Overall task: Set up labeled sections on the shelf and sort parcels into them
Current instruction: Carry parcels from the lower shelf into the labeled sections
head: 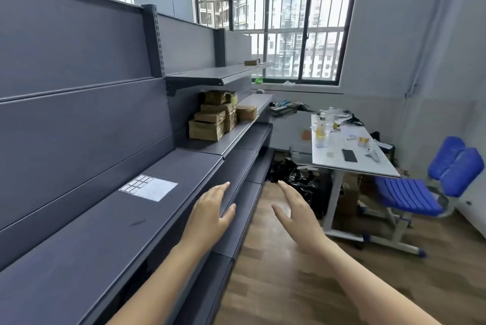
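The label sheet [148, 187] lies flat on the grey shelf [105, 232], white, with a block of small stickers in its near corner. No labels are visible along the shelf edge, so I judge the sections are not yet marked. The left hand [210, 206] is at about four o'clock from the sheet, over the shelf's front edge. Its grip is open, fingers straight, holding nothing, and I cannot tell whether it touches the metal. The right hand [297, 209] hangs over the floor just beside it, its grip equally open and empty.

At twelve o'clock, farther along the shelf, the parcels [218, 118] stand in a loose brown stack, the upper ones askew. Pulling a lower box first could tip the rest. The thin stickers could also crease or go on crooked if peeled hastily. A cluttered worktop [349, 164] and a blue chair [420, 193] stand at two o'clock.
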{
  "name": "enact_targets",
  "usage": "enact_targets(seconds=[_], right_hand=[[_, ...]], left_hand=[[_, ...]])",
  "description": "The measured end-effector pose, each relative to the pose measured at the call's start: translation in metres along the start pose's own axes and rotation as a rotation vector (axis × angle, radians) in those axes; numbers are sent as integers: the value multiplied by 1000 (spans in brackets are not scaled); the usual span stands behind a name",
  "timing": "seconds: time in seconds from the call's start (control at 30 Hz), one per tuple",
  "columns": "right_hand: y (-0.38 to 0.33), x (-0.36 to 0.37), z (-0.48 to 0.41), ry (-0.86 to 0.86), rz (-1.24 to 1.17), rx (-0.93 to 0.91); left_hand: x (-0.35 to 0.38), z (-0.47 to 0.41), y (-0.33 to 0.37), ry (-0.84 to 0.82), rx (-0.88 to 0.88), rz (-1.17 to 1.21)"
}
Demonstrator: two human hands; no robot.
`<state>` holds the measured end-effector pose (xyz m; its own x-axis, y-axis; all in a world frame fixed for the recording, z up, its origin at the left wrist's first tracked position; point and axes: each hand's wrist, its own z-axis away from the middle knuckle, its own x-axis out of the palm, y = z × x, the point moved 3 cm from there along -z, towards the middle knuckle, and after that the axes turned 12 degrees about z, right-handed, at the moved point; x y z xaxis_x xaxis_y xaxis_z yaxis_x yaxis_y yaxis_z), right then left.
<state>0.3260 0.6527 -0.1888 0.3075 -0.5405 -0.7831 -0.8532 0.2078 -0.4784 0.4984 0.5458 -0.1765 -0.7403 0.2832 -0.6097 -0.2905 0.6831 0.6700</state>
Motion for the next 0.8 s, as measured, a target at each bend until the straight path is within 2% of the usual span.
enact_targets(seconds=[0.4, 0.8], right_hand=[[100, 50, -265, 56, 2, 43], [224, 92, -458, 27, -46, 32]], left_hand=[[68, -281, -86, -28, 55, 59], [156, -483, -145, -26, 37, 24]])
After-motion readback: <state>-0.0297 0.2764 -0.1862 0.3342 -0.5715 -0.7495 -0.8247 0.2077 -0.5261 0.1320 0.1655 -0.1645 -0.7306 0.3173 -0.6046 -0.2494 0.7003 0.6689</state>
